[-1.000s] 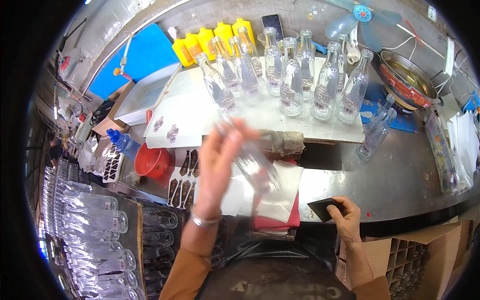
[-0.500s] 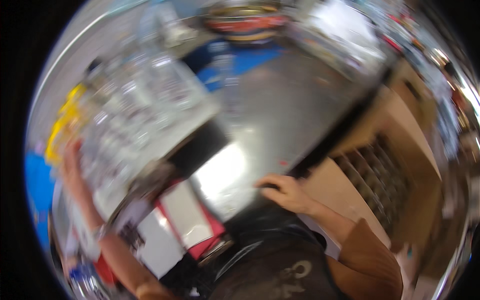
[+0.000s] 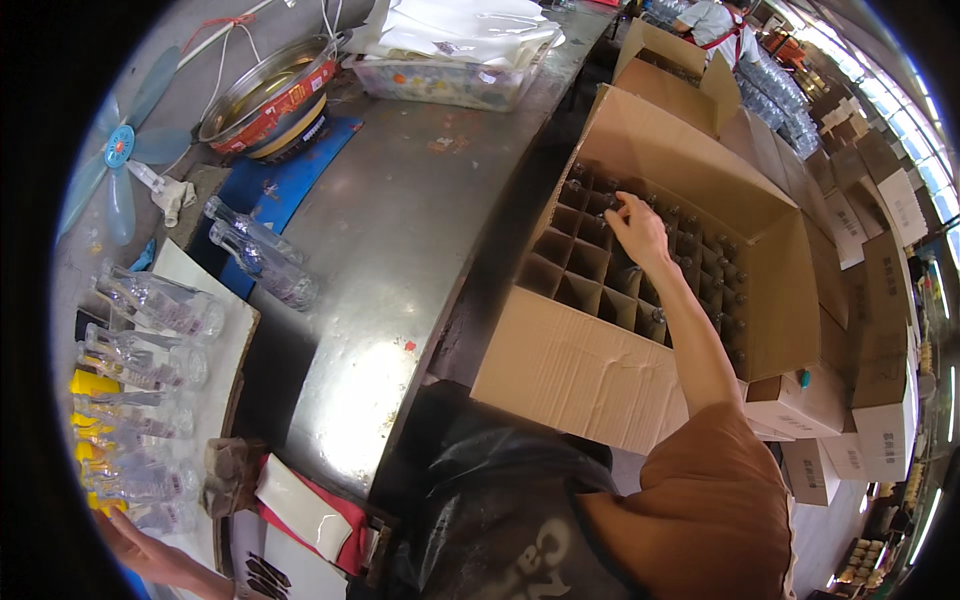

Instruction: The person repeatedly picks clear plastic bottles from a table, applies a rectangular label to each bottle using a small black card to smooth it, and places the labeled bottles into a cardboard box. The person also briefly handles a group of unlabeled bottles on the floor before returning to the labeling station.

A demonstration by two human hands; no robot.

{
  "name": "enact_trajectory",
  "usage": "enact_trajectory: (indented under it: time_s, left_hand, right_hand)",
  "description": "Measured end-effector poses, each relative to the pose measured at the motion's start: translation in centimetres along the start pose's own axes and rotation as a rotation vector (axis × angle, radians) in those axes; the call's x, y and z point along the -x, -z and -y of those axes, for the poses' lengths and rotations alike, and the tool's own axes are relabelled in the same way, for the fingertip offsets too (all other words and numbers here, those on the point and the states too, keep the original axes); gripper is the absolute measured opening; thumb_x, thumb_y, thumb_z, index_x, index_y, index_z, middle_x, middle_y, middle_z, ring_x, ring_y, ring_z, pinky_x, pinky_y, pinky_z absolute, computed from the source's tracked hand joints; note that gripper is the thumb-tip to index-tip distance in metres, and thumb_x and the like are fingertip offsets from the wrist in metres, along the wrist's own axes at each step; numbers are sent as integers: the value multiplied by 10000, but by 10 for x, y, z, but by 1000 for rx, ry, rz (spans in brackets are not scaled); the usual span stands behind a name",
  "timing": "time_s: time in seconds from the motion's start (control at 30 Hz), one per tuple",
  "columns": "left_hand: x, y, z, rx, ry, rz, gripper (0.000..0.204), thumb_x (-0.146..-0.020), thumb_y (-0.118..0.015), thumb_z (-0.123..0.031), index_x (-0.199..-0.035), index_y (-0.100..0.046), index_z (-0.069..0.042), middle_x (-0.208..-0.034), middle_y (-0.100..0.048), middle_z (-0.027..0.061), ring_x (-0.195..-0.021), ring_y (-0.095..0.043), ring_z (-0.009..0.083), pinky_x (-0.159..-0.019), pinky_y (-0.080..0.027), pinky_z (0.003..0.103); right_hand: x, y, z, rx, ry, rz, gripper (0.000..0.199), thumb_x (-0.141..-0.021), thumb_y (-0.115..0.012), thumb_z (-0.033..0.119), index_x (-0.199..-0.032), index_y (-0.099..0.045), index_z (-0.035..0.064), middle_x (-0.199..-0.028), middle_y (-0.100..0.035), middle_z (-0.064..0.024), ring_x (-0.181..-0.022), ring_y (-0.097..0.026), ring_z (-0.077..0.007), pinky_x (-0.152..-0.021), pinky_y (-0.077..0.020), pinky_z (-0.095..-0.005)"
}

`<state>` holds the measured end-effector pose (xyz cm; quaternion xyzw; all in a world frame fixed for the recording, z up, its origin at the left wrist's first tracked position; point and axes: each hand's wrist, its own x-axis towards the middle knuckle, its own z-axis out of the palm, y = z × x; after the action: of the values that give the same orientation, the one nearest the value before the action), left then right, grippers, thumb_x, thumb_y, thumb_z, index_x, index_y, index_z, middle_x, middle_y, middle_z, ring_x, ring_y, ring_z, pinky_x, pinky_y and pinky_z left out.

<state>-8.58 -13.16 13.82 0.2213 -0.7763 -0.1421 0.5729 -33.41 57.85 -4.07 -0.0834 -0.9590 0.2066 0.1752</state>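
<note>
A grey wall (image 3: 285, 30) is seen at the upper left, with a blue-bladed fan (image 3: 119, 147) set against it. A metal-topped worktable (image 3: 400, 230) is placed alongside, its scuffed surface lit by a white glare. At the far right, cartons (image 3: 885, 330) are stacked on grey floor (image 3: 847, 530), and bright windows (image 3: 905, 90) are glimpsed above.

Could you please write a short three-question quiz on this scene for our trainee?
1. Which hand is over the divided cardboard box?
A) left hand
B) right hand

2. True or false: the fan has blue blades.

3. What colour is the material beneath the narrow white sheet beside the dark apron?

Key: 1. B; 2. True; 3. Red.
</note>
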Motion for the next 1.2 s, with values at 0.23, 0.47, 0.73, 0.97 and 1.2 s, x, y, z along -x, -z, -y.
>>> enact_trajectory:
  time_s: [0.23,0.47,0.73,0.97,1.2]
  left_hand:
    - [82,13,-55,48,19,220,447,-1055,-522,-204,-1441,-507,21,-1458,-541,163,-1349,-502,239,-1142,-370,356]
    - [144,2,-87,349,366,450,428,-1043,-511,-112,-1455,-476,-2,-1400,-570,180,-1300,-543,251,-1109,-394,369]
    - [181,-12,-119,574,289,741,481,-917,-593,3,-1394,-531,-10,-1404,-575,143,-1275,-563,254,-1073,-418,379]
    - [169,-2,-163,583,-89,971,1032,-721,-889,-335,-1521,-348,29,-1431,-526,218,-1333,-493,362,-1123,-368,442]
    - [184,36,-99,794,705,716,782,-917,-638,-106,-1567,-218,9,-1319,-532,190,-1138,-572,267,-963,-479,376]
  right_hand:
    - [-28,-87,-38,280,-115,307,444,-885,-690,361,-1240,-581,118,-1061,-710,-222,-1043,-664,-429,-853,-537,-527]
    - [-18,-42,-41,282,-81,159,389,-822,-708,373,-1104,-627,118,-953,-721,-182,-934,-692,-397,-794,-545,-508]
    - [40,155,161,-54,771,-43,224,-775,-767,192,-940,-654,90,-687,-662,-103,-588,-651,-281,-562,-526,-366]
    - [63,125,319,-573,1225,398,387,-853,-744,433,-928,-651,65,-598,-621,-66,-485,-541,-170,-470,-407,-324]
    - [146,-3,446,-1265,703,1144,418,-981,-633,254,-1293,-591,-21,-971,-708,-88,-663,-604,-77,-630,-489,-227]
